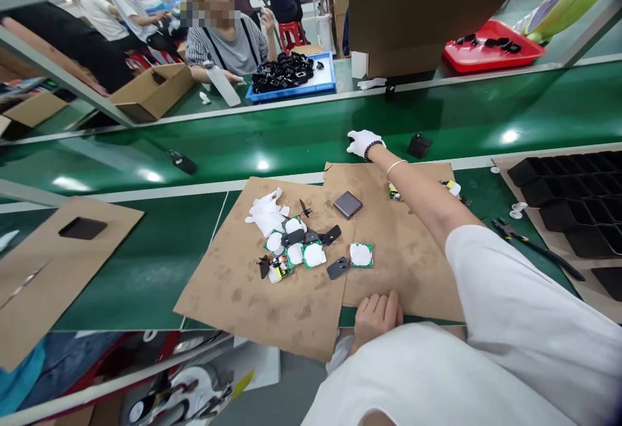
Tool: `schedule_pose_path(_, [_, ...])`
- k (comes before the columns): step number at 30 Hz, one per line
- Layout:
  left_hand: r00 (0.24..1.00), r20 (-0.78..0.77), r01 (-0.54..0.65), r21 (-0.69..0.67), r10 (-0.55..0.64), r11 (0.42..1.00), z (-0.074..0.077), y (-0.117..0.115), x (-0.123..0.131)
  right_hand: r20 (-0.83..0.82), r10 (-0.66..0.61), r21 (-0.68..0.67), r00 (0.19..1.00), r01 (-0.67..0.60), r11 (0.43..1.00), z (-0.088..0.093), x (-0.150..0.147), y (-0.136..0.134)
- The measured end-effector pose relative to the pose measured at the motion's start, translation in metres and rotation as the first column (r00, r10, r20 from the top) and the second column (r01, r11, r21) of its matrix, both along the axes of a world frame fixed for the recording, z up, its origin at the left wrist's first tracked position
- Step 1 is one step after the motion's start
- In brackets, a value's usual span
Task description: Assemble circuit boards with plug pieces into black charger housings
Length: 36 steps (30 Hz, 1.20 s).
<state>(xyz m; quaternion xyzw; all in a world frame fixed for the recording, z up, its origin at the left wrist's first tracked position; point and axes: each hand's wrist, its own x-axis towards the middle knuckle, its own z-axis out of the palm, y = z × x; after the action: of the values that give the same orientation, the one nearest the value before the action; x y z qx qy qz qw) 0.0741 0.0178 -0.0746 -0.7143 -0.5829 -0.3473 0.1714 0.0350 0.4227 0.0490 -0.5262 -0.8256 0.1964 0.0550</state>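
Note:
My right hand point(365, 144), in a white glove, reaches out over the green conveyor belt with thumb and fingers a little apart; I make out nothing held in it. A black box-shaped adapter point(419, 145) lies on the belt to its right. My left hand point(376, 316) is bare, its fingers curled at the near edge of the cardboard sheet point(311, 313); its palm is hidden. Ahead of it are a green circuit board with a white round pad point(361, 255), a flat black plastic piece point(338, 268) and a dark grey square case point(348, 205).
Left on the cardboard are several circuit boards point(313, 255) and a crumpled white glove point(267, 211). Pliers point(510, 230) and black trays point(573, 206) are at right. Another black device point(183, 162) lies on the belt. Across it, a person sits by a blue tray point(325, 79).

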Motion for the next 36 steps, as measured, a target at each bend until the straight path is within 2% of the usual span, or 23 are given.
schedule_pose_path(3, [1.000, 0.020, -0.003, -0.001, 0.003, 1.000, -0.001, 0.000, -0.001, -0.073, 0.000, -0.032, 0.997, -0.002, 0.999, -0.005, -0.010, -0.002])
schedule_pose_path(5, [0.999, 0.045, -0.002, -0.013, 0.002, 1.000, 0.001, 0.001, 0.000, -0.158, 0.010, -0.070, 0.987, -0.021, 0.997, -0.001, -0.005, -0.006])
schedule_pose_path(8, [0.995, 0.098, 0.030, -0.051, -0.025, 0.998, 0.009, 0.001, 0.002, -0.355, 0.012, -0.163, 0.935, -0.074, 0.984, 0.018, 0.021, -0.024])
schedule_pose_path(10, [0.980, 0.189, 0.090, -0.155, -0.060, 0.984, 0.021, 0.000, -0.002, -0.508, 0.009, -0.233, 0.861, -0.147, 0.961, 0.034, 0.054, -0.046])
schedule_pose_path(12, [0.930, 0.354, 0.233, -0.345, -0.104, 0.909, 0.041, 0.000, -0.013, -0.603, 0.009, -0.287, 0.798, -0.227, 0.931, 0.048, 0.097, -0.080])
schedule_pose_path(13, [0.886, 0.448, 0.337, -0.442, -0.120, 0.831, 0.053, 0.001, -0.022, -0.619, 0.011, -0.317, 0.785, -0.263, 0.911, 0.053, 0.121, -0.102])
schedule_pose_path(14, [0.832, 0.537, 0.444, -0.493, -0.140, 0.748, 0.066, 0.004, -0.033, -0.651, 0.008, -0.384, 0.759, -0.339, 0.859, 0.058, 0.146, -0.125])
schedule_pose_path(15, [0.804, 0.583, 0.463, -0.491, -0.115, 0.738, 0.079, 0.009, -0.045, -0.678, -0.012, -0.433, 0.735, -0.386, 0.814, 0.060, 0.171, -0.151])
schedule_pose_path(16, [0.806, 0.584, 0.437, -0.481, -0.095, 0.760, 0.091, 0.017, -0.058, -0.688, -0.061, -0.496, 0.724, -0.406, 0.768, 0.060, 0.193, -0.178])
schedule_pose_path(18, [0.848, 0.528, 0.315, -0.428, -0.048, 0.847, 0.106, 0.042, -0.082, -0.706, -0.213, -0.581, 0.675, -0.380, 0.720, 0.055, 0.230, -0.233])
schedule_pose_path(20, [0.908, 0.409, 0.108, -0.437, 0.090, 0.893, 0.111, 0.076, -0.101, -0.725, -0.368, -0.627, 0.583, -0.336, 0.703, 0.040, 0.253, -0.282])
schedule_pose_path(21, [0.933, 0.328, 0.029, -0.481, 0.150, 0.876, 0.109, 0.094, -0.108, -0.737, -0.441, -0.642, 0.512, -0.328, 0.693, 0.031, 0.259, -0.304])
schedule_pose_path(23, [0.951, 0.177, -0.090, -0.622, 0.252, 0.778, 0.103, 0.128, -0.113, -0.749, -0.574, -0.661, 0.330, -0.321, 0.679, 0.010, 0.263, -0.337])
schedule_pose_path(24, [0.958, 0.113, -0.120, -0.678, 0.264, 0.725, 0.100, 0.141, -0.113, -0.748, -0.624, -0.662, 0.226, -0.318, 0.679, 0.000, 0.262, -0.349])
schedule_pose_path(25, [0.959, 0.060, -0.157, -0.700, 0.276, 0.697, 0.098, 0.150, -0.110, -0.739, -0.664, -0.662, 0.118, -0.309, 0.682, -0.010, 0.260, -0.359])
schedule_pose_path(26, [0.959, 0.024, -0.188, -0.692, 0.283, 0.697, 0.096, 0.156, -0.105, -0.720, -0.694, -0.665, 0.013, -0.299, 0.685, -0.017, 0.259, -0.366])
schedule_pose_path(27, [0.961, -0.001, -0.208, -0.662, 0.276, 0.720, 0.096, 0.157, -0.099, -0.693, -0.717, -0.672, -0.079, -0.292, 0.681, -0.023, 0.257, -0.372])
schedule_pose_path(29, [0.978, -0.033, -0.190, -0.558, 0.207, 0.808, 0.096, 0.149, -0.080, -0.624, -0.751, -0.685, -0.217, -0.310, 0.659, -0.030, 0.256, -0.379])
schedule_pose_path(31, [0.996, -0.080, -0.074, -0.458, 0.042, 0.886, 0.095, 0.130, -0.057, -0.570, -0.765, -0.677, -0.299, -0.357, 0.644, -0.031, 0.259, -0.384])
schedule_pose_path(34, [0.954, -0.182, 0.157, -0.382, -0.240, 0.911, 0.088, 0.096, -0.024, -0.521, -0.760, -0.653, -0.388, -0.393, 0.648, -0.024, 0.264, -0.389])
schedule_pose_path(36, [0.917, -0.219, 0.246, -0.352, -0.335, 0.903, 0.079, 0.076, -0.007, -0.496, -0.756, -0.650, -0.427, -0.394, 0.649, -0.018, 0.267, -0.393])
